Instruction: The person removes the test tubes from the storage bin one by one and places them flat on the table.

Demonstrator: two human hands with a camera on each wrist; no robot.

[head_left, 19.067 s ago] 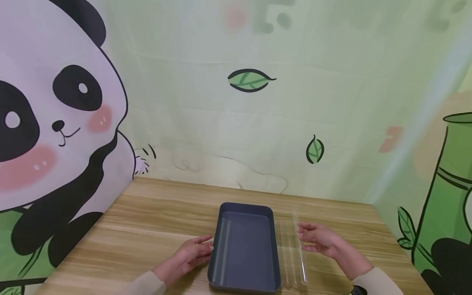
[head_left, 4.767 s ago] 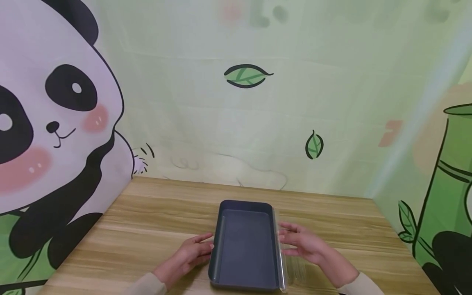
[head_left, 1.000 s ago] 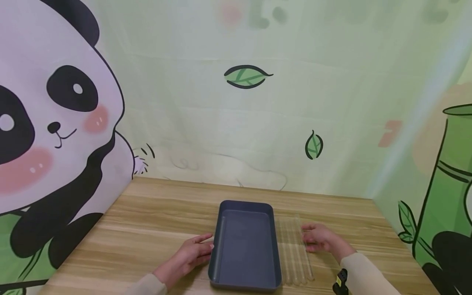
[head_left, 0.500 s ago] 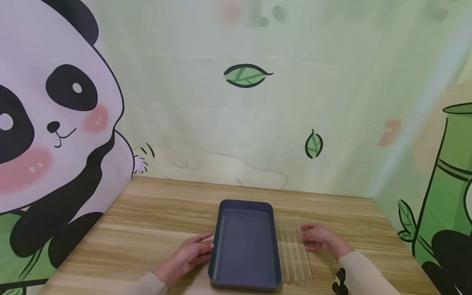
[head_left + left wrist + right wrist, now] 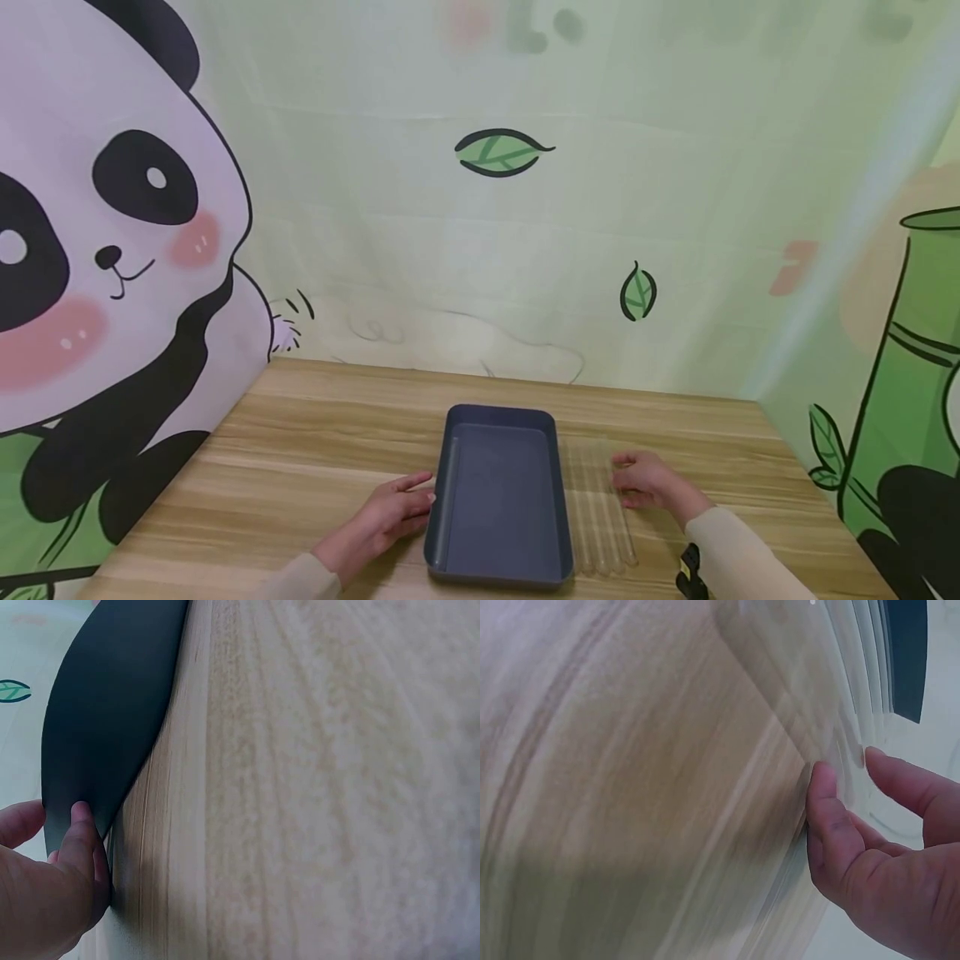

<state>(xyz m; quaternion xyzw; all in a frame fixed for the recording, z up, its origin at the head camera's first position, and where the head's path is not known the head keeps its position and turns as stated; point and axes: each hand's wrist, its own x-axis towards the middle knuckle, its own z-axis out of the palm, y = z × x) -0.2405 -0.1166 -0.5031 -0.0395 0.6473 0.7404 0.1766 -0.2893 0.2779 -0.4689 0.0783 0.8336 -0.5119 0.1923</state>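
Note:
A dark blue rectangular tray [image 5: 506,500] sits on the table, with one clear tube [image 5: 447,512] lying along its left inner wall. My left hand [image 5: 386,512] rests at the tray's left side. In the left wrist view, its fairly straight fingers touch the outer wall [image 5: 112,697]. Several clear tubes with rounded near ends [image 5: 592,517] lie side by side along the tray's right. My right hand [image 5: 648,481] is at the outermost tube [image 5: 625,533]; in the right wrist view, thumb and fingers [image 5: 825,784] pinch it from either side.
The wood-grain table [image 5: 322,425] runs back to a printed green wall cloth [image 5: 375,208] with a panda and leaves. A small black and yellow device [image 5: 690,571] is at my right wrist.
About five seconds ago my right hand was at the tray's right wall with a tube. Since then it has moved right, and that tube lies outermost in the row. My left hand stays put.

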